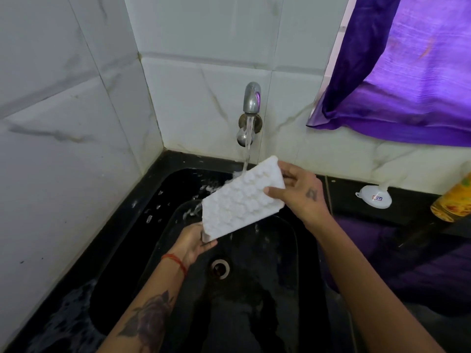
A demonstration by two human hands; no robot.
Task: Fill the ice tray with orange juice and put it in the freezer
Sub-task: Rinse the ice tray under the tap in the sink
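The black sink holds splashes of water. Over it I hold the white ice tray tilted, bumpy underside up, under the running tap: my right hand pinches its far end, my left hand grips the near corner.

The only lettering in view is a small blue and red label on the white funnel, which lies on the black worktop to the right of the tap; its characters are too small and blurred to read. The yellow bottle, further right of the tap at the picture's edge, carries a printed pattern, but no words on it can be made out.
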